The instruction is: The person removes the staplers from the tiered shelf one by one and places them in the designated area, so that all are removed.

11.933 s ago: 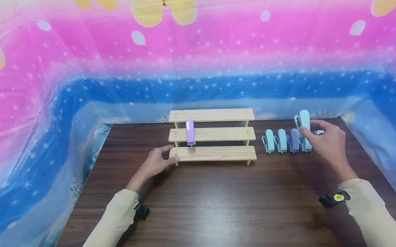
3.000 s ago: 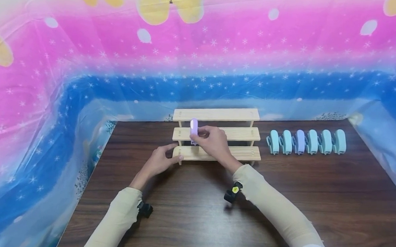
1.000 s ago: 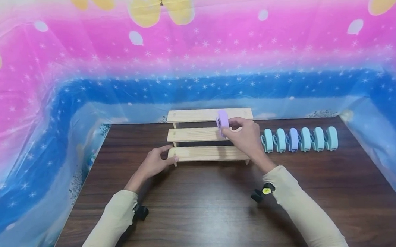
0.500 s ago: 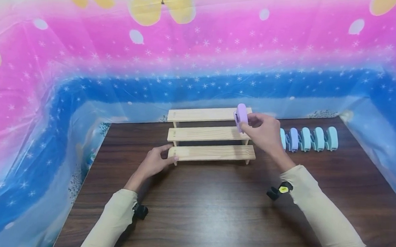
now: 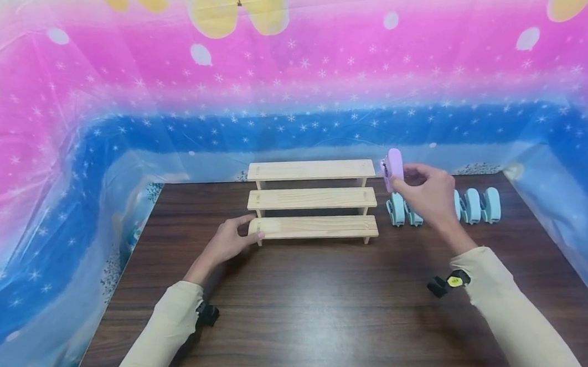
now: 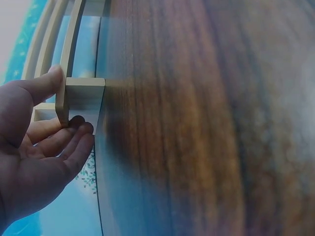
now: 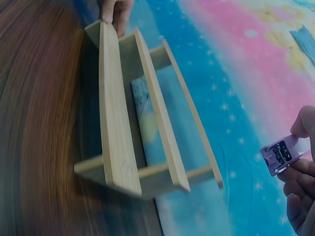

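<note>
Wooden shelf (image 5: 313, 198) bare; right hand (image 5: 428, 193) pinches purple stapler (image 5: 392, 167).

**Hands and arms, both in view**

Left hand (image 5: 228, 241): low, forward of the body, palm turned inward. Thumb lies on top, fingers (image 6: 74, 135) loosely curled beneath, gripping. Left forearm runs back toward the body in a beige sleeve, dark wrist strap at the cuff.

Right hand (image 5: 425, 193): raised, further forward and out to the right. Thumb and fingertips (image 7: 300, 174) pinch, knuckles bent. Right arm extended, beige sleeve, black-and-yellow wrist strap.
</note>
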`<state>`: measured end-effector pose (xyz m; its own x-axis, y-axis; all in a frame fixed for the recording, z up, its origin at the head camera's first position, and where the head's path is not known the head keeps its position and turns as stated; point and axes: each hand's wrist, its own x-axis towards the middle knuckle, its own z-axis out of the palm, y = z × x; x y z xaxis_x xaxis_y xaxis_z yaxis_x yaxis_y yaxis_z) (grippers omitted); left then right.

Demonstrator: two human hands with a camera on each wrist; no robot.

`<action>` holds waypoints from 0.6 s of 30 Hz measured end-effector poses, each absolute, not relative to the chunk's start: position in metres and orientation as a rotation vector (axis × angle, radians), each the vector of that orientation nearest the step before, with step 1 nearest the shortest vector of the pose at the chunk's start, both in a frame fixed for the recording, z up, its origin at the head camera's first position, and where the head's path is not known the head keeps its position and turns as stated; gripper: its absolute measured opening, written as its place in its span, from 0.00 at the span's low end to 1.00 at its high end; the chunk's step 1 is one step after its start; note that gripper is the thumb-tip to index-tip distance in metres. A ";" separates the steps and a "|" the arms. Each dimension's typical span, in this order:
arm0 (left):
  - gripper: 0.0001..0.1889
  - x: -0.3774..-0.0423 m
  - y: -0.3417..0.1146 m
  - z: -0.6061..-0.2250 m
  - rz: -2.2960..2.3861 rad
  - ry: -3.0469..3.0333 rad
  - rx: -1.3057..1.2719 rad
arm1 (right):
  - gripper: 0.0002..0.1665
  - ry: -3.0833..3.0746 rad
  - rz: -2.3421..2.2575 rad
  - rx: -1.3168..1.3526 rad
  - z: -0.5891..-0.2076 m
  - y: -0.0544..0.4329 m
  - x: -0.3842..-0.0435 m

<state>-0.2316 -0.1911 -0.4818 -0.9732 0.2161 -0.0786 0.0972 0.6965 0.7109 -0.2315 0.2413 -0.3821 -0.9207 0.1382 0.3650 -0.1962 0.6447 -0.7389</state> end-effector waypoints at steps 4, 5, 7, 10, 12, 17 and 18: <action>0.36 -0.232 -0.191 -0.482 1.132 2.753 0.251 | 0.23 -2.474 1.126 0.026 -0.384 0.257 -0.230; 0.36 -0.232 -0.191 -0.482 1.131 2.754 0.251 | 0.24 -2.477 1.115 0.022 -0.384 0.261 -0.230; 0.36 -0.232 -0.191 -0.482 1.130 2.757 0.252 | 0.24 -2.482 1.099 0.017 -0.385 0.269 -0.230; 0.36 -0.232 -0.191 -0.481 1.125 2.760 0.247 | 0.25 -2.494 1.067 0.003 -0.386 0.281 -0.229; 0.37 -0.231 -0.191 -0.481 1.125 2.758 0.245 | 0.26 -2.501 1.047 -0.011 -0.387 0.290 -0.229; 0.37 -0.231 -0.191 -0.482 1.129 2.751 0.249 | 0.27 -2.518 1.009 -0.033 -0.390 0.313 -0.228; 0.37 -0.231 -0.191 -0.482 1.132 2.749 0.248 | 0.27 -2.519 1.003 -0.030 -0.390 0.317 -0.228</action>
<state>-0.2310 -0.1911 -0.4816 -0.9737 0.2123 -0.0828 0.0925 0.7002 0.7079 -0.2276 0.3175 -0.3901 -0.9087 0.1738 0.3796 -0.1349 0.7383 -0.6608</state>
